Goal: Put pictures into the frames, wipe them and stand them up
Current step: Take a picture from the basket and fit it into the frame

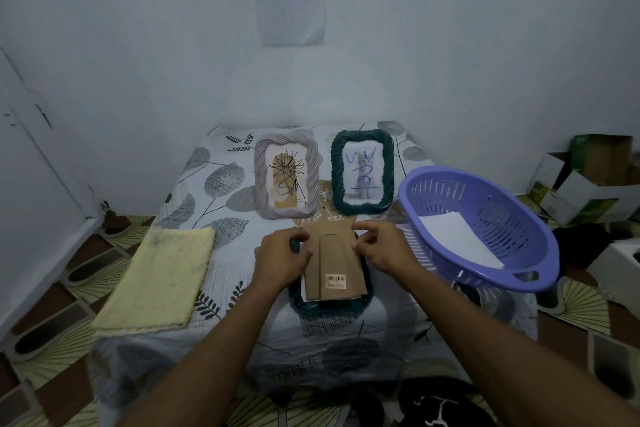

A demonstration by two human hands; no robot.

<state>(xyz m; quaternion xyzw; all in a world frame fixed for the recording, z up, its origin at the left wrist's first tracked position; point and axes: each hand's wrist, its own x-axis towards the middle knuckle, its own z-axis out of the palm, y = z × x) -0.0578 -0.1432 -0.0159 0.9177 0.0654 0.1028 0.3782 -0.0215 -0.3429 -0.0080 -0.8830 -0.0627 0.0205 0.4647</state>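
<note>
A low table (242,291) under a leaf-print cloth against a pale wall, with both my hands on a face-down frame.

The dark green frame (330,303) lies face down at the near middle of the table, its brown backing board (334,263) on top, barcode sticker toward me. My left hand (282,256) curls its fingers round the board's left edge; my right hand (379,246) pinches its right edge near the top corner. Behind them, a grey frame (286,174) and a second green frame (362,172) stand upright side by side, each with a picture in it. A yellow cloth (156,279) lies flat to the left. A purple basket (478,229) sits tilted to the right, white paper (457,239) inside.
</note>
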